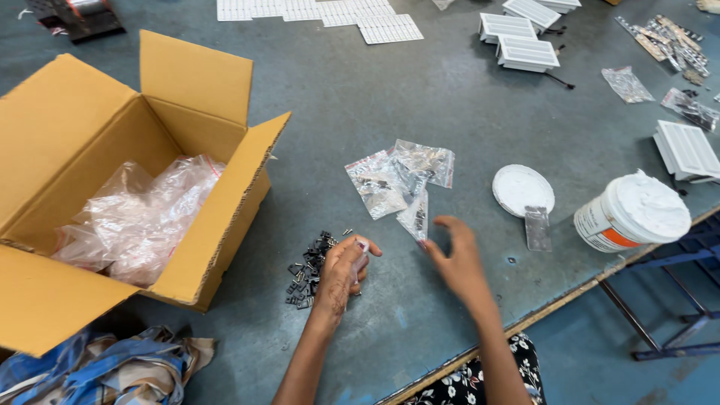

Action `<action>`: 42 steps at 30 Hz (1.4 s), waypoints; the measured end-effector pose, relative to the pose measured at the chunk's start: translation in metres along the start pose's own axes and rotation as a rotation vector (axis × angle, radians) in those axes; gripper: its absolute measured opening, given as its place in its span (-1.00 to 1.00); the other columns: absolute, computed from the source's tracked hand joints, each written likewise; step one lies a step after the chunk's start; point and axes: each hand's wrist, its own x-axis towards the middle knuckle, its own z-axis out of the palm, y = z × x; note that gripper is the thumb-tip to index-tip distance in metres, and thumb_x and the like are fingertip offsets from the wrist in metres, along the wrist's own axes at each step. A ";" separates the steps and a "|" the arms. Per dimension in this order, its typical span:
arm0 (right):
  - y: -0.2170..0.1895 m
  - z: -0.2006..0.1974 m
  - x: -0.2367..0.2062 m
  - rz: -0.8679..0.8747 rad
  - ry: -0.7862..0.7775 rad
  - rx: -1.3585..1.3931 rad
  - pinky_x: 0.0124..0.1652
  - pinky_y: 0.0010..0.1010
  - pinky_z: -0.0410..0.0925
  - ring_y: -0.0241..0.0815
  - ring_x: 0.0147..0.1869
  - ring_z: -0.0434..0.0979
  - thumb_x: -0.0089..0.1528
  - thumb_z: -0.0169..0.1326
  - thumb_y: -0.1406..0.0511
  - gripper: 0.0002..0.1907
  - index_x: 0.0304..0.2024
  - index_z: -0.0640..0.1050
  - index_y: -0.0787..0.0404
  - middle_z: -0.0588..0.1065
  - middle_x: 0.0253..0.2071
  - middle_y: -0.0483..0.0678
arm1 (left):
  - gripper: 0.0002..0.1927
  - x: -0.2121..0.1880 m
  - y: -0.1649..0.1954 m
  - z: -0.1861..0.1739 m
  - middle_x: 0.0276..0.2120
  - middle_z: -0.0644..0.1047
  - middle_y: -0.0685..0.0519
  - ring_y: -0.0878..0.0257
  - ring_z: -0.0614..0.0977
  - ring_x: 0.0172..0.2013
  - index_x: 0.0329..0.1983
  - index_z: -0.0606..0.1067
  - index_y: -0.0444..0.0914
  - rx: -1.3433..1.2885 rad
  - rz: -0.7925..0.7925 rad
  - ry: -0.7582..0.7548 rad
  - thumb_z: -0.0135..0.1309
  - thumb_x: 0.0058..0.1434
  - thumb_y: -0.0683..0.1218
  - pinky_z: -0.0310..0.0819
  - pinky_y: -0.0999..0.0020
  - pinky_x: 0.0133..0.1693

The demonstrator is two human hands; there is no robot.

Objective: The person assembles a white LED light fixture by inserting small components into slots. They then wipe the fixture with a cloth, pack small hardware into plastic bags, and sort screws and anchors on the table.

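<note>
on the grey table [450, 127], far left, a cardboard box [67, 150] stands open with crumpled plastic bags [135, 217] inside. at the right, near the table edge, sits a white tub [634, 214] of paste, with its round lid [521, 187] lying just left of it and a small clear packet [537, 229] touching the lid's near rim. white vent grilles [525, 52] lie far right. between box and lid, a few small zip bags [397, 180] of parts overlap in a loose heap. my right hand [457, 262] hovers just near of that heap, fingers spread and curled, holding nothing; one bag stands on edge at my fingertips. my left hand [343, 271] is pressed closed, pinching a small clear bag [361, 259] between thumb and fingers. just left of it lies a pile of black clips [307, 277].
</note>
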 end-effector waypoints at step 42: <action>-0.079 -0.067 -0.045 0.384 -0.519 0.342 -0.24 -0.43 0.48 -0.28 -0.34 0.65 0.22 0.21 0.21 -0.76 -0.24 0.54 0.26 0.64 -0.44 -0.06 | -0.74 -0.009 -0.032 0.050 -0.51 0.62 0.16 0.50 0.46 -0.56 -0.25 0.69 -0.25 0.078 -0.125 -0.139 0.35 0.11 0.01 0.29 0.61 -0.48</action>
